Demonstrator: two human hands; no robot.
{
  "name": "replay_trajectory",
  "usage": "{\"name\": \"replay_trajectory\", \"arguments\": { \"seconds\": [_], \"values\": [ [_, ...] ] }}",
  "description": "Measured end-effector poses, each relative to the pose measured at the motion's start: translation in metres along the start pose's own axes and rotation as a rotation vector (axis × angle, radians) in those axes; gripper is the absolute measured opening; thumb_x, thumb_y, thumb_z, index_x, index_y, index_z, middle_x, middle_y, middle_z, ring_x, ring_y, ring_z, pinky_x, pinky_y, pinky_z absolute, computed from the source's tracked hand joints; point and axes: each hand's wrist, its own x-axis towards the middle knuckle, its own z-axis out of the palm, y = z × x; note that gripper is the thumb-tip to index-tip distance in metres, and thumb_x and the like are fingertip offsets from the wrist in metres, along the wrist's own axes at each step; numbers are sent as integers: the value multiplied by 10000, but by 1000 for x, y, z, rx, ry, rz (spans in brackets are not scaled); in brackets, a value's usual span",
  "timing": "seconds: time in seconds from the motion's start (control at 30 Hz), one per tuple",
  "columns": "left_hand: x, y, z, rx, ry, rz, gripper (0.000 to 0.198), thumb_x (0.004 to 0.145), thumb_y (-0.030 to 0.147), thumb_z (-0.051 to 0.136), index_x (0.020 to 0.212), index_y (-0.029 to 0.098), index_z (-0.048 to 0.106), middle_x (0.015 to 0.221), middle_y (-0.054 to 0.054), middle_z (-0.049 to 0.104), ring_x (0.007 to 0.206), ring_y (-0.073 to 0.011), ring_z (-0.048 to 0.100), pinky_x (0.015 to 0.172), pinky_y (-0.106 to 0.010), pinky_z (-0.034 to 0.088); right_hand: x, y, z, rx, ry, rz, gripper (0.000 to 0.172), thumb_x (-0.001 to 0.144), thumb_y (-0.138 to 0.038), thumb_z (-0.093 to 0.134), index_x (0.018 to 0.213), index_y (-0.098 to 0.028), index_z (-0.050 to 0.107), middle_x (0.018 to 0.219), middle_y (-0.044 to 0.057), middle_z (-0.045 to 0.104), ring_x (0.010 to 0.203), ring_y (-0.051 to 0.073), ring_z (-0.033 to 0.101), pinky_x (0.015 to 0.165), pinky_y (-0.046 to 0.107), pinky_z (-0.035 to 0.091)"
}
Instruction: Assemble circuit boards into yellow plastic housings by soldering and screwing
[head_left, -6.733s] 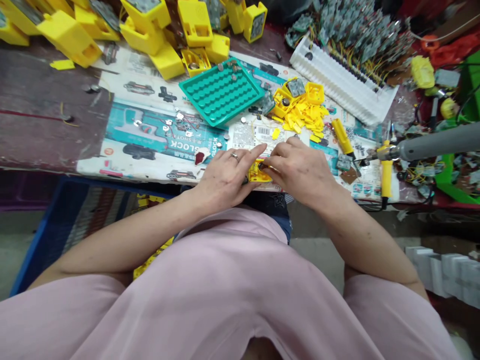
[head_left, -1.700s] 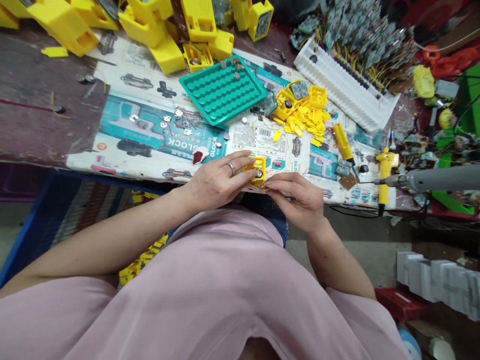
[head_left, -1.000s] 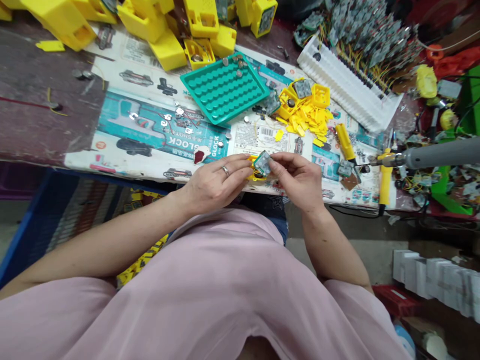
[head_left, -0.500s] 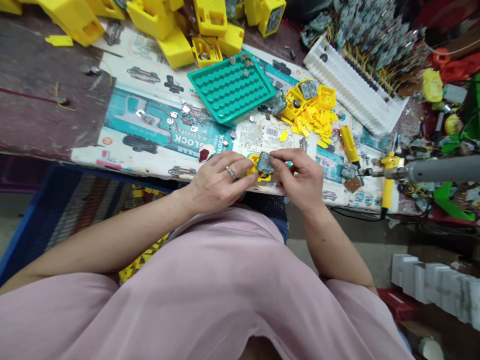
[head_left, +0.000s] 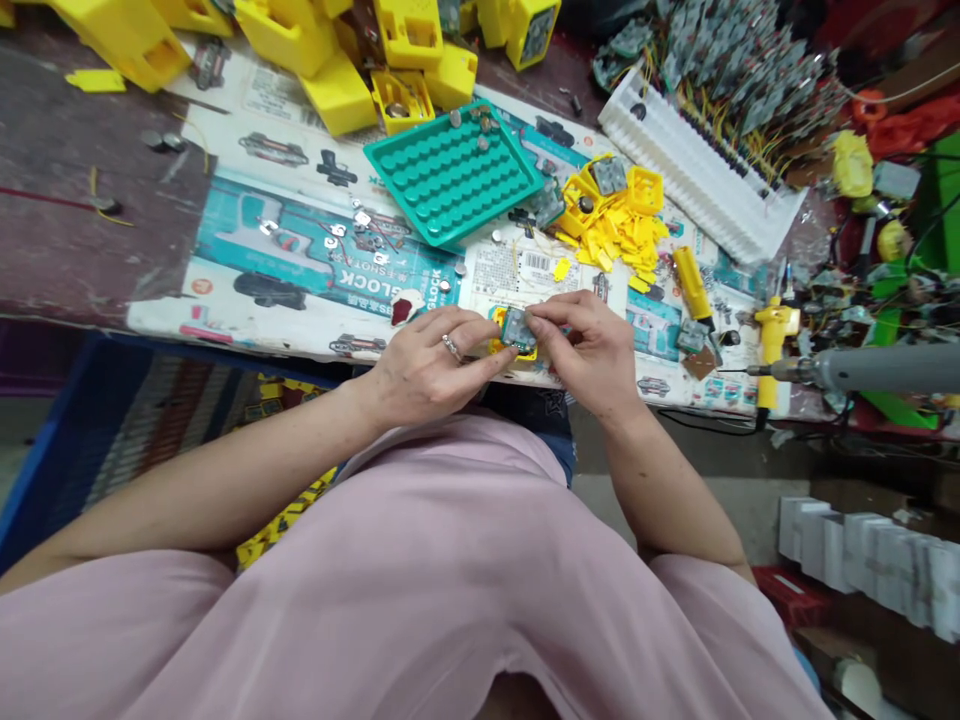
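My left hand (head_left: pixel 439 362), with a ring on one finger, has its fingers closed against the left side of a small yellow plastic case (head_left: pixel 527 353) at the table's front edge. A grey square module (head_left: pixel 517 328) sits in or over the case's opening; how deep it is I cannot tell. My right hand (head_left: pixel 589 345) pinches the module's right edge between thumb and forefinger. The left thumb reaches the module's lower edge. Fingers cover part of the case.
Behind the hands are a green ribbed tray (head_left: pixel 454 175) and a heap of yellow plastic pieces (head_left: pixel 619 235). A white foam rack (head_left: pixel 697 170) holds wired modules at the back right. To the right lie a yellow-handled tool (head_left: pixel 772 340) and a grey electric screwdriver (head_left: pixel 885 368).
The grey module now sits flatter and farther left over the yellow case, and my right hand has shifted slightly left with it. The whole view has also drifted a little.
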Motion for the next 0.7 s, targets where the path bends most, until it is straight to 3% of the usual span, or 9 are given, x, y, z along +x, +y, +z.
{"name": "replay_trajectory", "arguments": {
  "seconds": [0.4, 0.6, 0.7],
  "values": [
    [-2, 3, 3, 36, 48, -53, 172, 842, 153, 651, 994, 205, 713, 1062, -77, 733, 979, -231, 700, 795, -367, 613, -1, -5, 0, -225, -33, -177, 143, 946, -251, 602, 967, -223, 741, 894, 45, 676, 869, 155, 638, 780, 292, 521],
    [0, 3, 2, -87, -55, -136, 184, 879, 146, 592, 1028, 195, 687, 1327, -126, 648, 1223, -256, 622, 945, -414, 572, -1, -11, -3, -392, -103, -193, 172, 970, -285, 557, 980, -252, 726, 914, 44, 674, 881, 175, 598, 746, 314, 471],
    [3, 1, 0, -133, -88, -124, 144, 882, 134, 583, 990, 168, 672, 1276, -138, 679, 1200, -247, 642, 956, -404, 566, 2, -11, -6, -362, -114, -163, 154, 958, -296, 580, 983, -237, 721, 916, 48, 688, 888, 177, 620, 758, 309, 484]
  ]
}}
